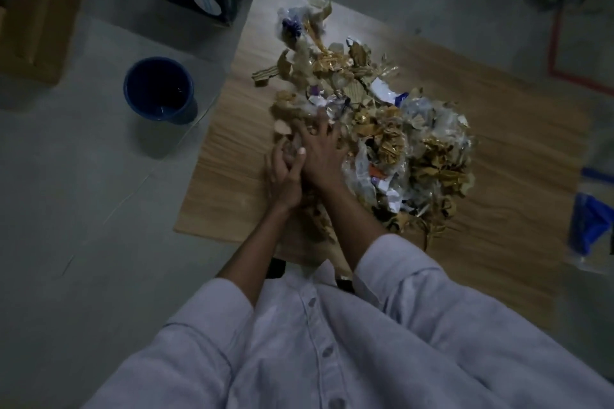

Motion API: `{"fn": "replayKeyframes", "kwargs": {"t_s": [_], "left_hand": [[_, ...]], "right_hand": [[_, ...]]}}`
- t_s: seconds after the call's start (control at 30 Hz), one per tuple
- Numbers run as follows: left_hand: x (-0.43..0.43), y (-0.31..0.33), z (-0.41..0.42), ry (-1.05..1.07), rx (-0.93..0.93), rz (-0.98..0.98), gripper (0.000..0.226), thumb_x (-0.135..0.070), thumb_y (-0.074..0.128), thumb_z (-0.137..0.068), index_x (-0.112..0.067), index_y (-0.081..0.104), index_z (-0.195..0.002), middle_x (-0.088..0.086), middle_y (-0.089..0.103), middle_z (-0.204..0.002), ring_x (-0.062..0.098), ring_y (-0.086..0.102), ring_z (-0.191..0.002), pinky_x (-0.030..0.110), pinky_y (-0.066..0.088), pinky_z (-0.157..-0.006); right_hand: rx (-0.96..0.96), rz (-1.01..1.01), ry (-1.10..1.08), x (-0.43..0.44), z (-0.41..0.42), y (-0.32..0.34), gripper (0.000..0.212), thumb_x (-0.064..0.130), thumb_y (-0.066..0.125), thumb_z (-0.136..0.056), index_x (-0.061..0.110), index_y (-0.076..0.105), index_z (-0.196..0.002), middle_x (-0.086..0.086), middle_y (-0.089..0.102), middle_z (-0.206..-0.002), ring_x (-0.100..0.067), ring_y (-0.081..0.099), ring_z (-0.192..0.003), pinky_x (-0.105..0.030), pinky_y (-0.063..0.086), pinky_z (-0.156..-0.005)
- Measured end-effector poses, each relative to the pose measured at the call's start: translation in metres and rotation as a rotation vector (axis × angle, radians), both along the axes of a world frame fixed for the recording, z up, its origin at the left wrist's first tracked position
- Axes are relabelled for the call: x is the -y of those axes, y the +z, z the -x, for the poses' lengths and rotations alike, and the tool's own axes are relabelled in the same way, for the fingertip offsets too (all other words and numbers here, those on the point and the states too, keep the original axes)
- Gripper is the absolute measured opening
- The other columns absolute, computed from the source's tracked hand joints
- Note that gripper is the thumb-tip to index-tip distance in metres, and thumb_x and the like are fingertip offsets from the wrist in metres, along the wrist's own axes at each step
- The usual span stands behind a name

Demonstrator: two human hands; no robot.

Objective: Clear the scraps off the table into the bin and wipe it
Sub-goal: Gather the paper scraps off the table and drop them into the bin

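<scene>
Head view. Dim light, motion blur at the hands.

- Loose heap of torn brown cardboard, gold foil, clear plastic and white paper scraps [382,129]: runs from the far-left corner of the pale wood-grain tabletop [229,149] across its middle to the near edge.
- Right hand [320,151]: fingers spread flat, pressing on the heap's left fringe.
- Left hand [285,174]: curled beside and partly under the right. I cannot tell whether it grips any scraps.
- Round dark-blue plastic bin [149,76]: on the floor, apart from the tabletop's left edge.

Risks, as I judge them:
- A sweep over the left edge would drop short of the bin.
- Light foil and plastic could slide out of a loose handful.
</scene>
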State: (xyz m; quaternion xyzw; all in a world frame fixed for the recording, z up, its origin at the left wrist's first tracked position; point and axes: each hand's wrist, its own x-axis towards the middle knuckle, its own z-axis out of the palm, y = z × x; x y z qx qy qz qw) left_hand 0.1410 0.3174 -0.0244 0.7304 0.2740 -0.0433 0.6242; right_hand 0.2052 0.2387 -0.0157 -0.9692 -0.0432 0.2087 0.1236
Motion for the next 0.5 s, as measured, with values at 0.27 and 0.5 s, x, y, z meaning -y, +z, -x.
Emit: {"fn": "replayKeyframes", "kwargs": {"t_s": [0.27, 0.5], "left_hand": [[0.053, 0.075, -0.021, -0.181, 0.092, 0.272, 0.072, -0.047, 0.07, -0.086, -0.014, 0.04, -0.142, 0.0, 0.052, -0.131, 0.016, 0.06, -0.117, 0.04, 0.056, -0.096], [0.089, 0.096, -0.013, -0.424, 0.28, 0.088, 0.058, -0.036, 0.041, -0.108, -0.017, 0.02, -0.159, 0.004, 0.023, -0.165, 0.017, 0.022, -0.152, 0.038, 0.021, -0.125]], "right_hand": [[0.372, -0.699, -0.482, 0.042, 0.015, 0.064, 0.043, 0.043, 0.044, -0.094, 0.018, 0.056, -0.127, -0.004, 0.053, -0.128, -0.019, 0.053, -0.113, -0.034, 0.052, -0.086], [0.591, -0.085, -0.33, 0.097, 0.026, 0.07, 0.064, 0.034, 0.056, -0.098, 0.041, 0.031, -0.156, -0.007, 0.054, -0.129, -0.032, 0.052, -0.117, -0.039, 0.034, -0.093]]}}
